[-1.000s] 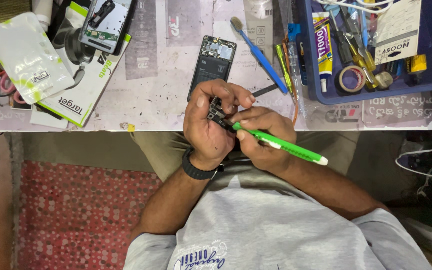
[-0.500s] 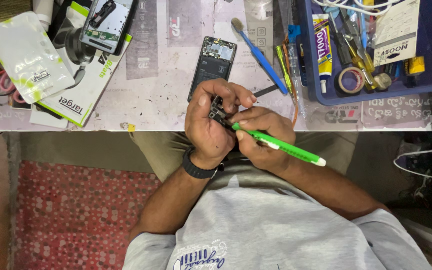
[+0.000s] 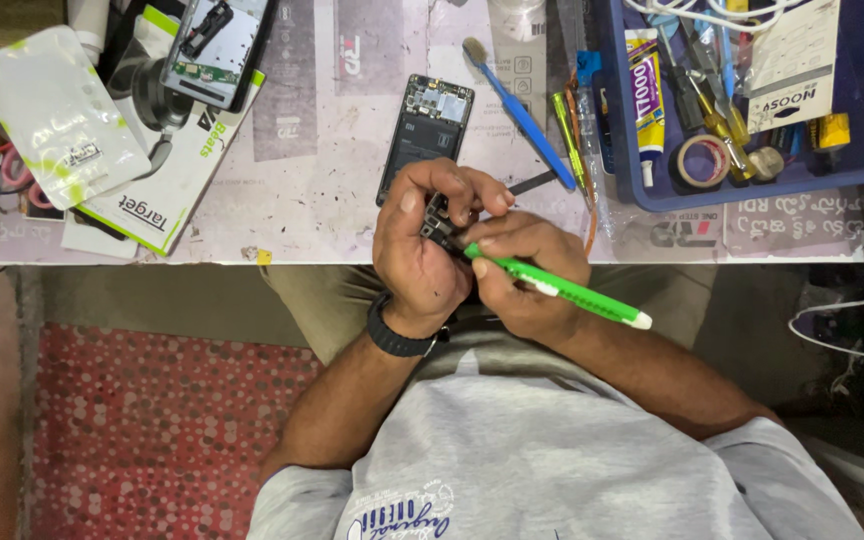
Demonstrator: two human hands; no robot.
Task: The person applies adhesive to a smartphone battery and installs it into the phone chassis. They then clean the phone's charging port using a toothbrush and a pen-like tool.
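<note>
- Two hands meet just over the near edge of the surface (image 3: pixel 332 215): the left hand (image 3: pixel 422 255) is curled tight around a small dark component (image 3: pixel 439 222), pinched between thumb and fingers, and the right hand (image 3: pixel 522 275) is closed in a pen grip on a green tool (image 3: pixel 562 290) whose tip rests against that part.
- The component sits high in the left fingers, near the opened phone (image 3: pixel 424 135) that lies flat on the surface just beyond them; what kind of part it is cannot be told, as the fingers cover most of it.
- The work looks like fine prying or picking, so the left hand does well to keep the part steady and turned so that its working face shows.
- The right hand seems best braced against the left, as it is now, so that the tip moves by small finger motion and not from the wrist.
- Light pressure appears wise, since a slip could drive the tip into a fingertip or flick the part down onto the lap.
- To the right lie a blue brush (image 3: pixel 522 115) and a blue tray (image 3: pixel 752 185) of tools, well apart from both hands.
</note>
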